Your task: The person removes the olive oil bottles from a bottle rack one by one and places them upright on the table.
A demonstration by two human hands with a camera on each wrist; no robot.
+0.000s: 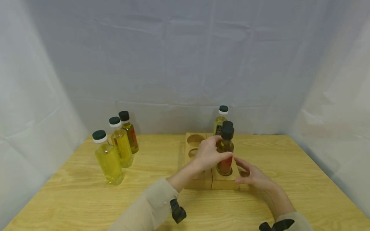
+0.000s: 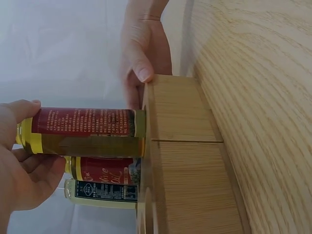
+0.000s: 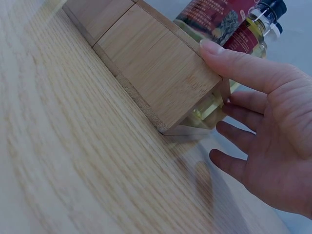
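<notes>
Head view shows the left hand [image 1: 208, 153] gripping a black-capped, red-labelled oil bottle [image 1: 226, 150] seated in the wooden rack [image 1: 219, 182] at its near right hole; the right hand [image 1: 252, 175], fingers straight, steadies the rack's corner. Label print is unreadable, and the left hand partly hides the rack

Left hand [image 2: 22, 165] grips red-labelled bottle [image 2: 83, 129] seated in wooden rack [image 2: 185, 161].

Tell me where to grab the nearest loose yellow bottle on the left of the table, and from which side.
Grip the nearest yellow bottle round its body, below the white-ringed cap, probably from the front right. It stands upright, so the sides are free, but a second yellow bottle stands close behind it, which crowds the back. The left hand grips the red-labelled bottle in the wooden holder; the right hand rests at the holder.
</notes>
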